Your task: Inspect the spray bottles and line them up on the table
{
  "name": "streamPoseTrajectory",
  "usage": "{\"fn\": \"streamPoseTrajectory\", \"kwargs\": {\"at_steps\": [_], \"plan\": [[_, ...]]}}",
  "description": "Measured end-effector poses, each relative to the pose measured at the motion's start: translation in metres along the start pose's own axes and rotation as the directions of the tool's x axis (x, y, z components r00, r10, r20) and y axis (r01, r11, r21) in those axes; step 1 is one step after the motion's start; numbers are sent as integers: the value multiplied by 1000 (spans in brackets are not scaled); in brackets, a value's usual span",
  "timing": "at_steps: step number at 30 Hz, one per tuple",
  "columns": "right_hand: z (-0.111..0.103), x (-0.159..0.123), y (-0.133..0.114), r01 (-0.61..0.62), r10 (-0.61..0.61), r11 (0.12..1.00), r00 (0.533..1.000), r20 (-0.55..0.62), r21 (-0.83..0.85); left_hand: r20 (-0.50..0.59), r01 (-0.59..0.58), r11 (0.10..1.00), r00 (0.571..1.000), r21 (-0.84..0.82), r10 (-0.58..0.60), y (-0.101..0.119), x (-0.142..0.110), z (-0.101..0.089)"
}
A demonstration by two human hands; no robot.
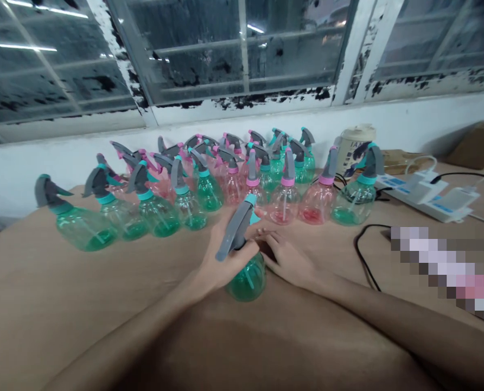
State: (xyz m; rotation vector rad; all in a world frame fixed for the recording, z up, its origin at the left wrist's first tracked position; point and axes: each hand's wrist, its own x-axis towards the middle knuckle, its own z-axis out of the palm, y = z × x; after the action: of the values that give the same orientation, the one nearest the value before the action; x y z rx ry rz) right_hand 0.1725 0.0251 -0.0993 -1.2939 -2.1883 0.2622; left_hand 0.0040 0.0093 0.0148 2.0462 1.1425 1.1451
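Observation:
A green spray bottle (248, 279) with a grey trigger head (233, 231) stands tilted on the brown table (83, 304) in front of me. My left hand (221, 255) is wrapped around its neck and upper body. My right hand (285, 255) rests beside the bottle on its right, fingers together and pointing at the neck, touching it. Whether the right hand grips anything is not clear.
Several green and pink spray bottles (209, 184) stand in rows along the wall behind. A white power strip (423, 193) with plugs and a black cable (364, 255) lie at right. A pale lidded container (354, 144) and a cardboard box (476, 144) stand behind.

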Motion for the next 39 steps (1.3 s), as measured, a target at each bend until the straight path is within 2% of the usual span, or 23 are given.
{"fn": "streamPoseTrajectory", "kwargs": {"at_steps": [3, 9, 15, 21, 26, 35, 39], "plan": [[1, 0, 0, 2, -2, 1000, 1000, -9, -4, 20, 20, 1000, 1000, -12, -20, 3, -2, -2], [-1, -1, 1, 23, -23, 1000, 1000, -4, -9, 134, 13, 1000, 991, -1, -13, 5, -4, -6], [-2, -1, 0, 23, -23, 1000, 1000, -7, -9, 154, -9, 1000, 988, 12, 7, 5, -3, -6], [-2, -1, 1, 46, -46, 999, 999, -27, 5, 123, 31, 998, 992, -61, -23, 9, -3, -2], [-4, -1, 0, 27, -27, 1000, 1000, -1, -6, 83, 17, 996, 996, -83, -10, 5, -5, 2], [-2, 0, 3, 39, -39, 999, 999, -1, 10, 93, 6, 999, 996, -45, -2, 6, -3, 0], [-3, 0, 2, 32, -32, 999, 999, 18, -28, 124, -36, 999, 992, 0, 35, 4, -3, -2]]}}
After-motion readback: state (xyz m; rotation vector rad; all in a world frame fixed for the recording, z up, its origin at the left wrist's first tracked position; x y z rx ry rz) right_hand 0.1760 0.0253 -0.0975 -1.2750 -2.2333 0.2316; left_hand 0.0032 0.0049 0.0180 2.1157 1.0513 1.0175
